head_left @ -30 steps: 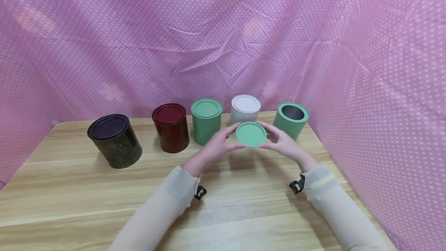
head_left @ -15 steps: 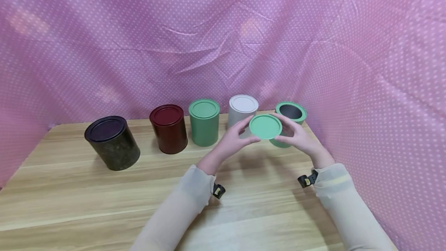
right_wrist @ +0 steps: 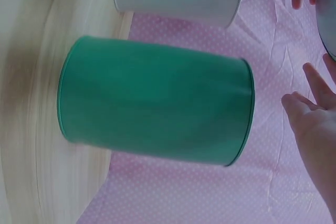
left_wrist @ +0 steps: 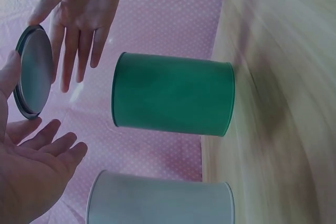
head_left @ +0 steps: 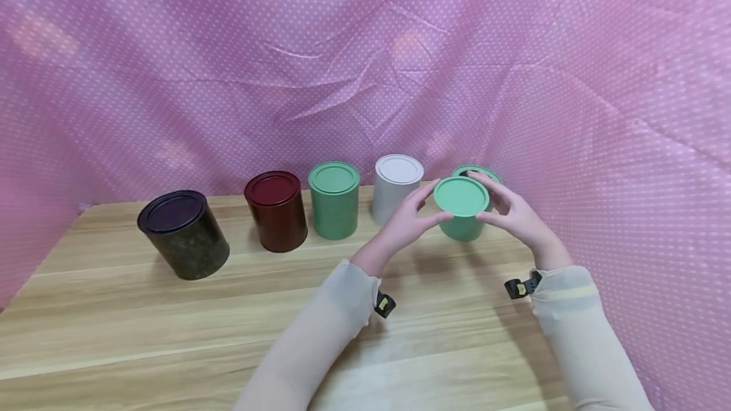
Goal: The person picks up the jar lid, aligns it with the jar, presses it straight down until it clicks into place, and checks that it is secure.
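Note:
A round green lid (head_left: 461, 196) is held in the air between both hands, its flat top facing the head camera. My left hand (head_left: 407, 221) pinches its left edge between thumb and fingers. On the opposite edge my right hand (head_left: 516, 217) does the same. In the left wrist view the lid's greyish underside (left_wrist: 38, 72) shows. Behind and below the lid stands an open green can (head_left: 462, 228), its mouth mostly covered by the lid and the right fingers in the head view. Both wrist views show this can (right_wrist: 155, 100) upright on the table, apart from the lid.
Left of the open can stand a white lidded can (head_left: 394, 192), a green lidded can (head_left: 334, 208), a dark red can (head_left: 280, 217) and a tilted-looking black can (head_left: 191, 240). They stand on a wooden table (head_left: 171, 335). Pink dotted cloth (head_left: 342, 49) hangs behind and along the right.
Both hands have carried the lid to the right and farther back, from in front of the white can to in front of the open green can's mouth. The cans have stayed in place.

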`<act>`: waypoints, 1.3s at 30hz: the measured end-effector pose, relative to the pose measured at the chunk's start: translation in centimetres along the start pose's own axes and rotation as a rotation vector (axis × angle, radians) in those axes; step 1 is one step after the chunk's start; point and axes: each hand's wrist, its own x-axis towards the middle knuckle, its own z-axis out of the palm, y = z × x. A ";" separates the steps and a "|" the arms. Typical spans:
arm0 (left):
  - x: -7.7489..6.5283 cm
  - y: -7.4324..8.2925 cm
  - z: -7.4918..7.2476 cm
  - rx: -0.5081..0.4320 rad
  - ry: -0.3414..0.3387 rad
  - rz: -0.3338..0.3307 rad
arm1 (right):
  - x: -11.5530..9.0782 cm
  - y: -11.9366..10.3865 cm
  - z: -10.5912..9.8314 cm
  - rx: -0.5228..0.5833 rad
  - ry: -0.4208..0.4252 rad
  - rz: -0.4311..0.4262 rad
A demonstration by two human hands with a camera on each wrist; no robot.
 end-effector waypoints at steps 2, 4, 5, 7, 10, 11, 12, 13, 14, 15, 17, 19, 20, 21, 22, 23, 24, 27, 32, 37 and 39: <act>0.5 0.2 0.3 0.022 0.004 -0.011 | -0.1 0.1 -0.5 -0.004 0.025 -0.004; 1.0 0.5 0.5 0.046 0.010 -0.013 | -0.1 0.1 -0.8 -0.008 0.056 -0.003; 1.3 0.6 0.6 0.055 0.013 -0.014 | -0.1 0.1 -1.0 -0.001 0.072 0.008; 1.8 0.8 0.8 0.069 0.014 -0.017 | -0.1 -0.1 -1.2 0.020 0.098 0.045; 2.4 0.8 1.1 0.079 0.011 -0.024 | 0.0 -0.1 -1.5 0.075 0.119 0.132; 2.5 0.8 1.2 0.083 0.010 -0.027 | 0.0 -0.1 -1.6 0.095 0.123 0.156; 2.7 0.7 1.2 0.088 0.008 -0.032 | 0.1 0.1 -1.7 0.109 0.123 0.172; 2.8 0.7 1.3 0.092 0.008 -0.041 | 0.2 0.2 -1.8 0.120 0.121 0.178; 3.0 0.7 1.4 0.096 0.008 -0.045 | 0.3 0.4 -1.9 0.132 0.117 0.187; 3.2 0.7 1.4 0.101 0.009 -0.049 | 0.3 0.7 -2.0 0.130 0.109 0.179; 3.5 0.7 1.6 0.109 0.012 -0.059 | 0.5 1.2 -2.3 0.110 0.098 0.150; 4.0 0.8 1.8 0.116 0.012 -0.070 | 0.5 1.8 -2.7 0.086 0.097 0.129; 4.2 0.9 1.9 0.124 0.010 -0.068 | 0.6 2.1 -3.0 0.080 0.099 0.118; 4.4 0.9 2.0 0.134 0.008 -0.067 | 0.6 2.4 -3.2 0.071 0.100 0.093; 4.7 1.0 2.2 0.148 0.004 -0.066 | 0.6 2.7 -3.4 0.078 0.102 0.083; 4.9 1.0 2.3 0.161 -0.002 -0.065 | 0.6 3.0 -3.6 0.085 0.103 0.073; 5.2 1.0 2.4 0.173 -0.007 -0.067 | 0.6 3.2 -3.8 0.096 0.102 0.070; 5.8 0.8 2.8 0.203 -0.027 -0.068 | 0.7 3.8 -4.2 0.102 0.096 0.083; 6.7 0.5 3.3 0.189 -0.056 -0.083 | 1.0 4.3 -5.0 0.048 0.104 0.159; 7.4 0.4 3.4 0.180 -0.060 -0.097 | 1.6 5.3 -5.7 0.056 0.072 0.157; 7.6 0.3 3.5 0.185 -0.062 -0.106 | 1.8 5.8 -5.8 0.065 0.055 0.144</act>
